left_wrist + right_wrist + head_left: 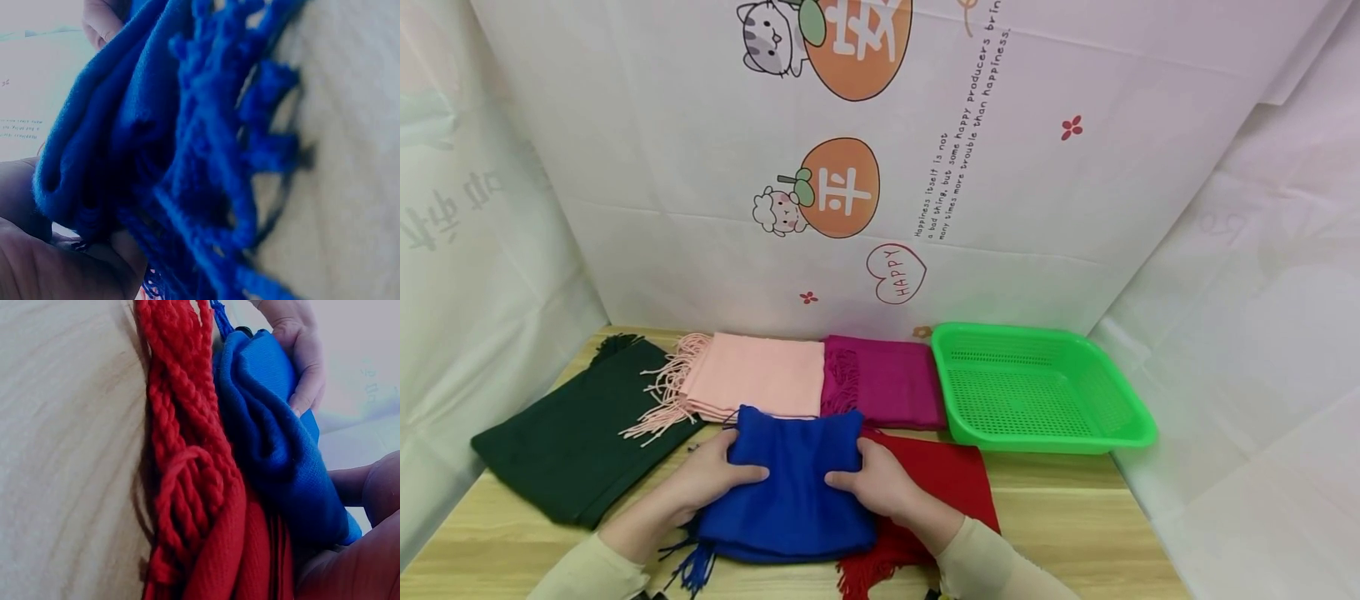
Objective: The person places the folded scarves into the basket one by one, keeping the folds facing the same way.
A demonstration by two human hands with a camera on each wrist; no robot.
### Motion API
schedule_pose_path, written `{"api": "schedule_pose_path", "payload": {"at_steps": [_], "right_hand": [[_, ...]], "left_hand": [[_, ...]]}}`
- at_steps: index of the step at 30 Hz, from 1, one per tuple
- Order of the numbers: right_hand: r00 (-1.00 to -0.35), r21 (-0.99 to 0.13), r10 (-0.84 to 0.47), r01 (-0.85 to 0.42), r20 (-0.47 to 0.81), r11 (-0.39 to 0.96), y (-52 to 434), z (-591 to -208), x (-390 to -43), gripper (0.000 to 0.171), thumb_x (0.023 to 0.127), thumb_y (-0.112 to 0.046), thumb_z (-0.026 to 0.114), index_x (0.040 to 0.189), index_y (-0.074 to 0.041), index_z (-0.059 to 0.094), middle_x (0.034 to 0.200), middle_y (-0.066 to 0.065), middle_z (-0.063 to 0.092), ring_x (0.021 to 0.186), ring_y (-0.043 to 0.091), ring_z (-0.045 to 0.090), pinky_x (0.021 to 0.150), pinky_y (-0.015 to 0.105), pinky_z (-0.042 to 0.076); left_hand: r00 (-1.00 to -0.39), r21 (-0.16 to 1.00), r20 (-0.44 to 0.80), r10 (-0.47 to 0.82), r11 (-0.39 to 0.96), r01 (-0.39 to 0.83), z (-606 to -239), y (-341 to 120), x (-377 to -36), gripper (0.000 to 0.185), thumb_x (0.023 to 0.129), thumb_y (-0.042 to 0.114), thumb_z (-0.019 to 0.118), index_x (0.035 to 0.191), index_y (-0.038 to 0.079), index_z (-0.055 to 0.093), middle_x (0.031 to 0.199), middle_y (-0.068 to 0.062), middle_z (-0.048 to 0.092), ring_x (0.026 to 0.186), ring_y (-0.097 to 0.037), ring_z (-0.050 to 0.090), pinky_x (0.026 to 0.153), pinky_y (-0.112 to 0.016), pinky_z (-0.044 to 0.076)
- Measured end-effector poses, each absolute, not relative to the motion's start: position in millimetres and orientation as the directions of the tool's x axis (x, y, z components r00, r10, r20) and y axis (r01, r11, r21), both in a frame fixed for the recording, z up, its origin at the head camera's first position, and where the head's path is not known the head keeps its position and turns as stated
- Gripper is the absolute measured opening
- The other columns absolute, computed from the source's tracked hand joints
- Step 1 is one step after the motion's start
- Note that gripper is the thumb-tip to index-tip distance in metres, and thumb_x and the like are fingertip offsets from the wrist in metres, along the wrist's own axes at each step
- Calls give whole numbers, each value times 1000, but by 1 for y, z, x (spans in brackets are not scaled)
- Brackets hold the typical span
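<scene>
— Head view first: where is the blue scarf [790, 492]?

— Folded into a thick pad on the wooden surface [1075, 525], near the front edge, its right part lying over the red scarf [947, 483]. The left hand [711, 475] grips its left side, thumb curled on top; the right hand [880, 479] does the same on the right side — both closed on the cloth, fingers tucked underneath.

— Which way does it point?

— Its long axis runs front to back. The fringe [696, 567] hangs at the near end, toward the person; the folded end faces the pink scarf [760, 379] and the magenta scarf [887, 383].

— What could go wrong?

— I judge the layers might slide apart. In the left wrist view the folds [94, 169] gape at the edge, so a grip that catches only the top layers would let the bottom ones sag open. Also, in the right wrist view the red fringe [181, 456] lies pressed against the blue cloth; fingers dug too deep could drag the red scarf along.

— Anything else close by?

— A dark green scarf [572, 433] to the left and a green plastic basket [1120, 408] to the right, both apart from the hands.
</scene>
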State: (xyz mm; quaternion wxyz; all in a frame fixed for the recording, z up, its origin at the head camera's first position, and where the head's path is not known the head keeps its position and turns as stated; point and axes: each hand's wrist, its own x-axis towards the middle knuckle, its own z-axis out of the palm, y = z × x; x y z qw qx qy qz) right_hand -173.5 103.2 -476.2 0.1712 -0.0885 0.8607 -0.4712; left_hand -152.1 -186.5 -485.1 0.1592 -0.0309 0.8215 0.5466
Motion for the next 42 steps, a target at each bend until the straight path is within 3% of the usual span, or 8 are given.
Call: {"api": "schedule_pose_path", "payload": {"at_steps": [6,14,27,42], "right_hand": [[-920,-871,-334,18,-207,490,104,-476,-173,59,99,-18,86,144,8,59,130,15,72,118,34,70,106,60,58],[-906,-906,-365,43,-213,422,108,-474,-171,50,99,-15,85,138,4,62,121,11,74,109,28,74,98,55,63],[-898,-933,-391,55,-202,355,119,-461,-178,51,102,-17,82,142,5,60,126,12,75,111,30,76,95,53,65],[-896,-957,-411,49,-169,285,136,-438,-189,58,104,-21,80,147,7,54,133,17,73,113,31,77,94,53,66]], "left_hand": [[-950,903,-288,122,364,-227,-484,-188,-152,99,97,29,88,165,-14,30,157,-36,51,132,-44,64,105,-59,58],[-960,957,-224,166,222,-185,-484,-190,-149,82,99,20,86,159,-12,42,144,-27,66,110,-31,75,88,-48,66],[-964,959,-211,163,224,-172,-457,-187,-143,87,99,29,87,164,-5,39,152,-27,62,121,-34,73,99,-54,64],[-966,969,-197,166,182,-166,-432,-177,-149,91,100,35,86,166,-1,35,156,-29,58,125,-39,72,99,-57,63]]}}
